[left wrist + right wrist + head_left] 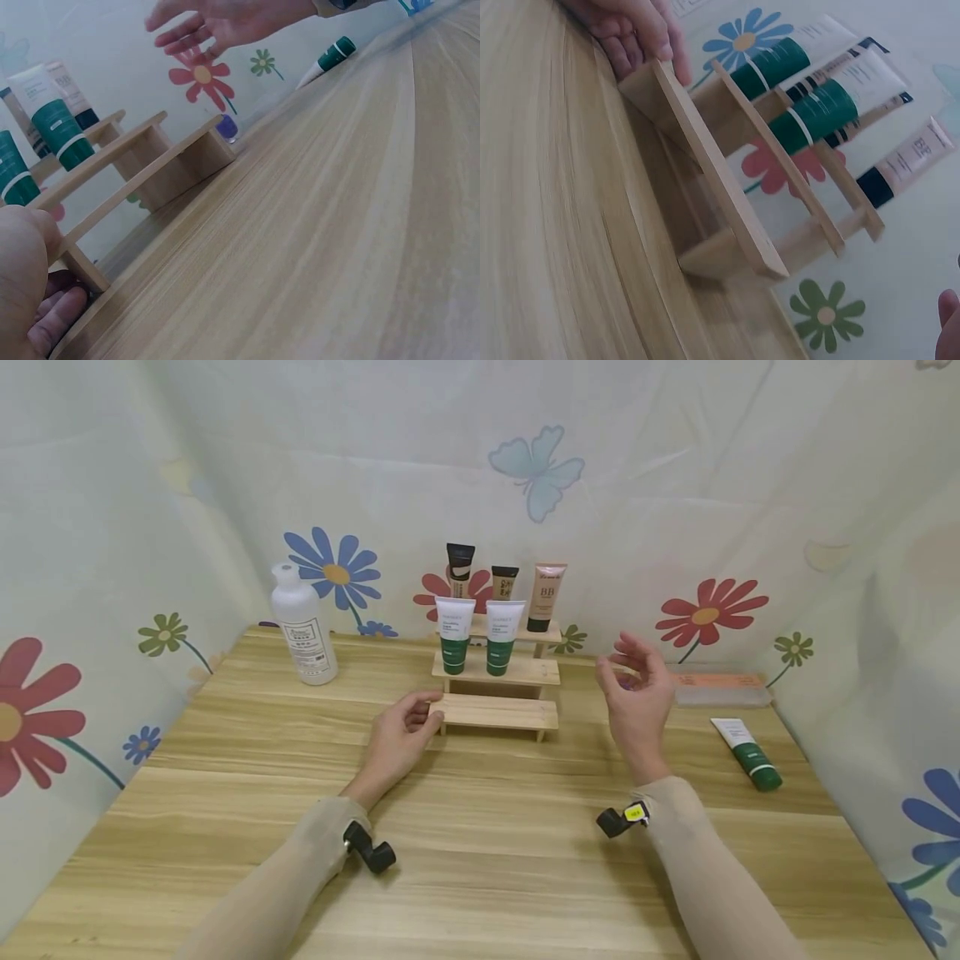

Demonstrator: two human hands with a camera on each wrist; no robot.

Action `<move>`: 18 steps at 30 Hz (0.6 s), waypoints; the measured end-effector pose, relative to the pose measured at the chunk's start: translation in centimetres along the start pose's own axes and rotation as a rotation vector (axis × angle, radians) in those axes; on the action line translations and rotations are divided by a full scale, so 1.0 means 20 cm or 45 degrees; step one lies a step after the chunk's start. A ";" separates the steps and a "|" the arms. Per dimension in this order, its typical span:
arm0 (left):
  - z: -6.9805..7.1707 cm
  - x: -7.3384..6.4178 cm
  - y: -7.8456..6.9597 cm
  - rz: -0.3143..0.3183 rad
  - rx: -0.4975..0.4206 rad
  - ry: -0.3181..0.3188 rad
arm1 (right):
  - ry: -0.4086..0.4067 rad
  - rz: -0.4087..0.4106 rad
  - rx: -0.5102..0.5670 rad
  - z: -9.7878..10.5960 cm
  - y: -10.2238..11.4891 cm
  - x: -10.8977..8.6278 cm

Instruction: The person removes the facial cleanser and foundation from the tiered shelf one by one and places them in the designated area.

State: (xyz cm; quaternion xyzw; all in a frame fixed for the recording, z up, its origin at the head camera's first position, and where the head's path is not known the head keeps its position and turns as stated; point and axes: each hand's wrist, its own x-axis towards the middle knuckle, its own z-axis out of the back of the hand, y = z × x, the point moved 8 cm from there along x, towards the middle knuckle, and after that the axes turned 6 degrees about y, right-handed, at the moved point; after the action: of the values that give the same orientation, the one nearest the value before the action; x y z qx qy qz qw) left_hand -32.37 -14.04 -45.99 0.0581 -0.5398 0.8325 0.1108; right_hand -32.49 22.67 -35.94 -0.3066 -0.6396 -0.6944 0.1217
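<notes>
A three-step wooden display stand [495,712] stands toward the back of the table. My left hand [401,735] grips the left end of its lowest step, thumb above and fingers underneath. Two white-and-green tubes [501,639] stand on the middle step. On the top step are a beige BB tube [547,597] and two black-topped tubes [460,568], partly hidden by the front ones. To the right of the stand, my right hand [639,697] hangs in the air with loosely bent fingers, holding nothing. Another white-and-green tube [750,756] lies on the table beyond it.
A white bottle [303,627] with a label stands at the back left of the wooden table [487,860]. At the back right lies a flat clear box with an orange band [720,681]. A small purple object [226,127] sits behind the stand's right end. Flowered cloth hangs behind.
</notes>
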 end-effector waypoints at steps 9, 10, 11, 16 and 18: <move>0.00 0.00 0.00 -0.006 0.010 -0.003 | 0.068 0.002 0.068 -0.23 0.01 -0.01; 0.00 0.00 0.00 -0.006 0.011 -0.003 | 0.078 0.002 0.074 -0.25 0.01 -0.01; 0.00 0.00 0.00 -0.007 0.013 -0.002 | 0.087 0.003 0.078 -0.28 0.01 -0.01; 0.00 0.00 0.01 -0.009 0.008 0.002 | 0.123 -0.028 0.072 -0.38 0.02 -0.03; 0.00 0.00 0.00 -0.010 0.007 0.001 | 0.136 -0.046 0.070 -0.42 0.01 -0.03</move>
State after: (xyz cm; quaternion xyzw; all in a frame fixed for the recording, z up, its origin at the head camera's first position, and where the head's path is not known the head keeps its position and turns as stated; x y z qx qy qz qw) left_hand -32.40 -14.10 -46.05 0.0603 -0.5371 0.8336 0.1141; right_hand -34.20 14.33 -36.09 -0.2540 -0.6565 -0.6939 0.1515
